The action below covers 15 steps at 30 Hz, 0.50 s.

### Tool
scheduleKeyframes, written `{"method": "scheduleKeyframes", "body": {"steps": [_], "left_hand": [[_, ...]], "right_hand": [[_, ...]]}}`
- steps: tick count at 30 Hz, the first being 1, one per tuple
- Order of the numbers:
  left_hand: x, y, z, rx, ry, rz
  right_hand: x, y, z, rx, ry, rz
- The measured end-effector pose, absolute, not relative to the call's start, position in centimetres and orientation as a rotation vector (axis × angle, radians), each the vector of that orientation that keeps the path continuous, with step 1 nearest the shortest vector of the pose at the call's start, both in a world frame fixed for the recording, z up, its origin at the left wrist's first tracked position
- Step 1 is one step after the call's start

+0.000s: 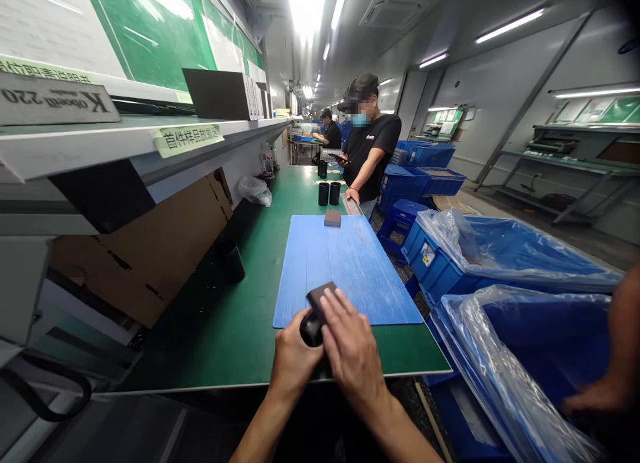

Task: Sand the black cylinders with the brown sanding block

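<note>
Near the front of the table, my left hand (pixel 295 353) is wrapped round a black cylindrical cup (pixel 311 328), its open end tilted towards me. My right hand (pixel 353 343) lies over a dark brown sanding sponge (pixel 320 294), fingers pressing it against the cup's rim. A second brown sanding sponge (pixel 333 218) rests at the far edge of the blue mat (pixel 350 270). My palms hide most of the cup's outer wall.
Black cups (pixel 324 194) stand farther up the green table (pixel 255 250); another black cup (pixel 231 262) stands left. A person (pixel 373 140) leans a hand on the table's right edge. Plastic-lined blue crates (pixel 500 256) line the right; another arm (pixel 613 356) reaches there. A shelf (pixel 240 126) overhangs left.
</note>
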<state>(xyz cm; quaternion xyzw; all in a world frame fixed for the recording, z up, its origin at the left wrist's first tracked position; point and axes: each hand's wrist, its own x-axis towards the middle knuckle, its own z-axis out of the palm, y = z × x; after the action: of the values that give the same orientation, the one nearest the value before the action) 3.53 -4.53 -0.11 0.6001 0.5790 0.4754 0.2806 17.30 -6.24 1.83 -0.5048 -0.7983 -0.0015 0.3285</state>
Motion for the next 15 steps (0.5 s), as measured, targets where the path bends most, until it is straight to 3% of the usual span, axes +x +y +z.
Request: {"method": "scheduleKeyframes", "body": {"steps": [15], "left_hand": [[3.5,-4.4,-0.5,1.592,1.520,1.235]], "right_hand": [[19.3,-5.3,1.8,-1.264,-2.200,0.044]]}}
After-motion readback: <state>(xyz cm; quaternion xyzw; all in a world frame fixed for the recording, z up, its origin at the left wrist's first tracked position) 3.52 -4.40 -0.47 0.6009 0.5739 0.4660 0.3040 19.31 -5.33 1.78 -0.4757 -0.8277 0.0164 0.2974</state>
